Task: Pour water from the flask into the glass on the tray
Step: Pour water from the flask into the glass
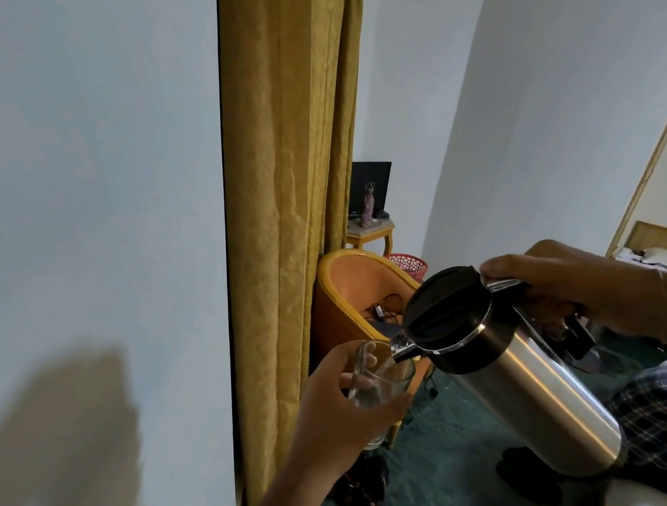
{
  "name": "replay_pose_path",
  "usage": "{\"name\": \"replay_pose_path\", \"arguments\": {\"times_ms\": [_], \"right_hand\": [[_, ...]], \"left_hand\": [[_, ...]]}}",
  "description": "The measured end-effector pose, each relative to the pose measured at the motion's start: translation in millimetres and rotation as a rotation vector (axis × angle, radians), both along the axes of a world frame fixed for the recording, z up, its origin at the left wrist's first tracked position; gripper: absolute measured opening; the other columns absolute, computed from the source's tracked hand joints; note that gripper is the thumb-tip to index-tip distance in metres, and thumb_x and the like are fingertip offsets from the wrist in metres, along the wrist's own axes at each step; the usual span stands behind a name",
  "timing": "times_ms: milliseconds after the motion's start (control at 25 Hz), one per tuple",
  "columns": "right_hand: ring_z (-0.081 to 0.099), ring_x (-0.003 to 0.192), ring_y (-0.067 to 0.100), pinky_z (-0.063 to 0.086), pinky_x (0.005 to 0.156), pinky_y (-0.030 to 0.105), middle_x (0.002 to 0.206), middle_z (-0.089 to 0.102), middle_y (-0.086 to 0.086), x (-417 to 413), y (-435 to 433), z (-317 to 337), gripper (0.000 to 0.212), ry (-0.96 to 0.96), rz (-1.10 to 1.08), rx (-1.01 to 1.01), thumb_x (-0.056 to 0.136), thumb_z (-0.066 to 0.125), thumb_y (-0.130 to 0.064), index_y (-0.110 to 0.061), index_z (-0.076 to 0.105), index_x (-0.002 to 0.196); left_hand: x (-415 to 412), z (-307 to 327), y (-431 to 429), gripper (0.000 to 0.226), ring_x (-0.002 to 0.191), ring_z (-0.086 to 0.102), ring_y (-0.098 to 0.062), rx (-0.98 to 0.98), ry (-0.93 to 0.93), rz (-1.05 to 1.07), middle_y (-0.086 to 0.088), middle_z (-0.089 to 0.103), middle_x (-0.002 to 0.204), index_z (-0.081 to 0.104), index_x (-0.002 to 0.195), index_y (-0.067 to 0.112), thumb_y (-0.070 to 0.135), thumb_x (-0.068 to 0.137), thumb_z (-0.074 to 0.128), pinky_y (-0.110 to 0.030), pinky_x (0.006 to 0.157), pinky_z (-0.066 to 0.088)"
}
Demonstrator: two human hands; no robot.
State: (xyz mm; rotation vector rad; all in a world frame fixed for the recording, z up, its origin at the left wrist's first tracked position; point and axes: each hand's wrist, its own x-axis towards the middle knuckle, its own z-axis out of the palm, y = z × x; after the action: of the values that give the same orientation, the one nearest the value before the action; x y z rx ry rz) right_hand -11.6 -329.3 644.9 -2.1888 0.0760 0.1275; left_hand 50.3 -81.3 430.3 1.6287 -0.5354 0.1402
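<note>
My right hand grips the handle of a steel flask with a black lid, tilted to the left so its spout reaches over the rim of a clear glass. My left hand is wrapped around that glass and holds it up in the air, slightly tilted toward the spout. A little water shows in the bottom of the glass. No tray is in view.
A white wall fills the left, edged by a gold curtain. Behind the glass stands an orange tub chair with cables on it, a red basket and a small table. Dark shoes lie on the green carpet.
</note>
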Motion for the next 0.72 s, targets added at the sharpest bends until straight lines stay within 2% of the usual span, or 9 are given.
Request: {"name": "replay_pose_path", "arguments": {"times_ms": [120,200,320,400,480,600,720], "right_hand": [[0.036,0.030,0.011,0.036,0.038,0.017,0.039,0.039,0.000,20,-4,12,0.068,0.052,-0.075,-0.182,0.051,0.087,-0.075,-0.022,0.048,0.036],[0.037,0.026,0.013,0.036,0.036,0.016,0.036,0.041,0.000,37,-8,19,0.073,0.093,-0.123,-0.275,0.035,0.085,-0.083,-0.021,0.046,0.031],[0.034,0.026,0.013,0.036,0.037,0.017,0.036,0.038,0.001,54,-12,28,0.068,0.147,-0.164,-0.398,0.044,0.082,-0.076,-0.020,0.046,0.030],[0.032,0.027,0.014,0.035,0.037,0.017,0.037,0.037,0.001,59,-10,35,0.069,0.171,-0.163,-0.449,0.040,0.085,-0.076,-0.020,0.045,0.031],[0.031,0.028,0.014,0.033,0.038,0.017,0.038,0.036,0.001,61,-7,42,0.070,0.176,-0.150,-0.486,0.035,0.087,-0.077,-0.021,0.045,0.032],[0.031,0.028,0.013,0.033,0.038,0.017,0.037,0.036,0.000,61,-3,50,0.064,0.165,-0.126,-0.512,0.051,0.077,-0.073,-0.021,0.044,0.032],[0.033,0.028,0.013,0.035,0.038,0.017,0.037,0.038,-0.001,61,0,55,0.066,0.153,-0.077,-0.515,0.057,0.074,-0.075,-0.021,0.046,0.032]], "left_hand": [[-1,3,-4,0.051,0.100,0.076,0.002,-0.007,0.002,-0.008,0.028,0.076,0.115,0.067,0.111,0.050,0.036,0.075,0.100,-0.016,0.073,0.065],[-2,5,-5,0.052,0.101,0.076,0.003,-0.007,0.007,-0.013,0.029,0.074,0.116,0.066,0.110,0.053,0.035,0.075,0.100,-0.017,0.074,0.065],[-1,5,-6,0.056,0.102,0.078,-0.002,-0.020,-0.012,-0.011,0.026,0.075,0.118,0.066,0.109,0.063,0.037,0.074,0.101,-0.022,0.077,0.068],[0,4,-7,0.057,0.101,0.079,-0.005,-0.028,-0.017,0.005,0.024,0.076,0.116,0.066,0.111,0.062,0.038,0.073,0.101,-0.027,0.078,0.070],[1,4,-6,0.058,0.101,0.080,-0.004,-0.029,-0.015,0.010,0.025,0.077,0.115,0.065,0.113,0.060,0.040,0.072,0.100,-0.026,0.077,0.069],[1,4,-6,0.058,0.104,0.078,0.000,-0.024,-0.022,0.017,0.029,0.077,0.117,0.064,0.114,0.061,0.042,0.072,0.099,-0.026,0.079,0.069],[0,2,-7,0.058,0.102,0.079,0.000,-0.027,-0.023,0.003,0.029,0.079,0.116,0.065,0.117,0.057,0.038,0.074,0.099,-0.021,0.078,0.067]]}}
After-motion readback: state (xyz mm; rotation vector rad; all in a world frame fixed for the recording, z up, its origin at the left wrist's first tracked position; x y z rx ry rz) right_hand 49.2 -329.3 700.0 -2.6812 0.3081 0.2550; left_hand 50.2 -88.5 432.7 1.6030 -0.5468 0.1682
